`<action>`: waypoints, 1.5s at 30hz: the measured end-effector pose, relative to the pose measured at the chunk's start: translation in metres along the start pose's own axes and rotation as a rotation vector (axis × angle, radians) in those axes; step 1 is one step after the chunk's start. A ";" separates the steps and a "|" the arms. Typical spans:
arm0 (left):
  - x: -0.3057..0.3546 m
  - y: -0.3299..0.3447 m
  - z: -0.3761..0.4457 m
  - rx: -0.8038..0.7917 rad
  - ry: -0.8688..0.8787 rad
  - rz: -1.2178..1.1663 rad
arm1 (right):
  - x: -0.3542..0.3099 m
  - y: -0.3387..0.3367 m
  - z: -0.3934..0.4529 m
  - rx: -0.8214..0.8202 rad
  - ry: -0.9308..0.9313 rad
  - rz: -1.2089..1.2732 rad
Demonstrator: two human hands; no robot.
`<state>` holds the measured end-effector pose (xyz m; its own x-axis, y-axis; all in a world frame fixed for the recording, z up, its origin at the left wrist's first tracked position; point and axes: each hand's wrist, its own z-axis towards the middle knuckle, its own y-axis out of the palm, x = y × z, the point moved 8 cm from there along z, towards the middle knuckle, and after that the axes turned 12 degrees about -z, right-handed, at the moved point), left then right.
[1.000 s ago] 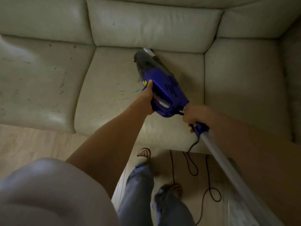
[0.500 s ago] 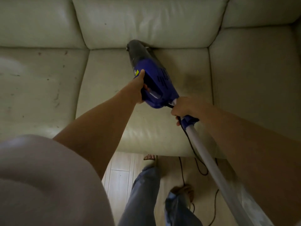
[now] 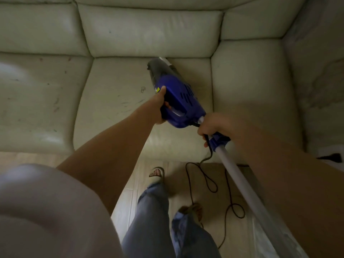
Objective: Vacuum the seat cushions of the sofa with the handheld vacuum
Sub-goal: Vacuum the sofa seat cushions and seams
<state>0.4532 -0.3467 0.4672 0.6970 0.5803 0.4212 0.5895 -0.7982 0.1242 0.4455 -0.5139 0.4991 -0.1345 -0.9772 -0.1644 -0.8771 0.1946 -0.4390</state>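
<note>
Both arms reach forward over the sofa; left hand grips the vacuum body, right hand grips its tube.

The vacuum's nozzle tip is hidden in the crease under the back cushion, so its contact with the seat cushion cannot be judged. The left hand's fingers disappear behind the blue body. The pale tube and black cord run out of frame below. A blurred grey shape fills the lower left corner.
</note>
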 end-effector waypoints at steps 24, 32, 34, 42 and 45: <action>0.079 0.006 0.071 0.000 0.016 0.136 | -0.052 -0.024 0.072 -0.031 0.048 0.187; 0.098 0.005 0.101 0.010 0.014 0.167 | -0.068 -0.029 0.098 -0.041 0.037 0.258; 0.097 0.008 0.097 0.012 0.020 0.175 | -0.063 -0.033 0.095 -0.030 0.043 0.244; 0.069 0.017 0.054 -0.020 0.019 0.180 | -0.034 -0.025 0.052 -0.026 0.057 0.235; 0.041 0.025 0.032 -0.048 0.008 0.147 | -0.009 -0.014 0.024 -0.018 0.057 0.203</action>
<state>0.5099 -0.3373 0.4585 0.7710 0.4553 0.4452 0.4607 -0.8815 0.1037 0.4707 -0.5056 0.4854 -0.3349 -0.9213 -0.1977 -0.8374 0.3871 -0.3857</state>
